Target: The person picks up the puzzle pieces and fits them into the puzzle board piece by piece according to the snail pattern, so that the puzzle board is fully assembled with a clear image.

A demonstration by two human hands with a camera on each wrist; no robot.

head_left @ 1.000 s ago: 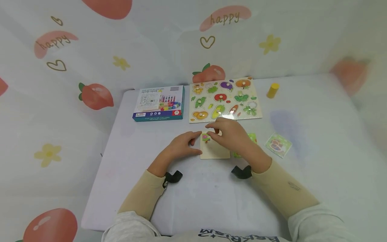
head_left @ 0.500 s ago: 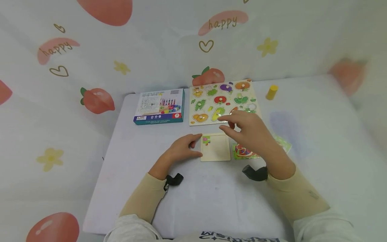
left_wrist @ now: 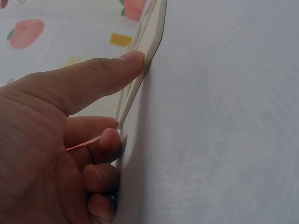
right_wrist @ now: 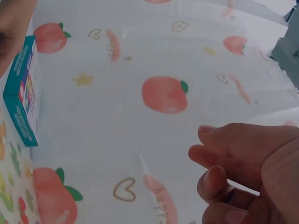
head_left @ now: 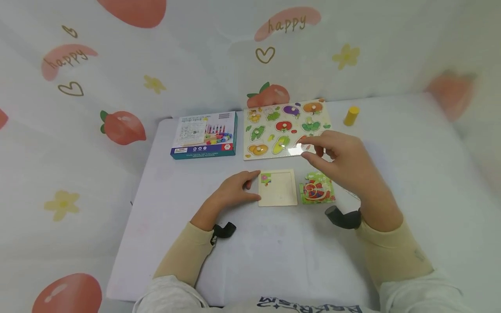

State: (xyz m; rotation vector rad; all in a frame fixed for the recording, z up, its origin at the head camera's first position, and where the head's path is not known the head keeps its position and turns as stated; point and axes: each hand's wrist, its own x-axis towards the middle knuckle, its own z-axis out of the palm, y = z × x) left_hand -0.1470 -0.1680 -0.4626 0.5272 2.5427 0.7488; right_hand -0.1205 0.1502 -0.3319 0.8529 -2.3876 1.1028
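likely play corner: peach-print backdrop [head_left: 211, 56], puzzle tray [head_left: 278, 190], vegetable board [head_left: 285, 130]

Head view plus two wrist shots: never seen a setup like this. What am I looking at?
No machine here: a person works bare-handed, wearing three cameras. The head camera looks down at the table; each wrist camera looks at its own hand.

The left hand touches the left edge of a shallow wooden jigsaw tray, which has one piece in its upper-left corner. The right hand is raised and holds nothing; the right wrist view shows its fingers bare.

Red-and-green jigsaw pieces lie right of the tray. Farther back are a boxed toy set, a vegetable peg puzzle and a yellow cylinder.
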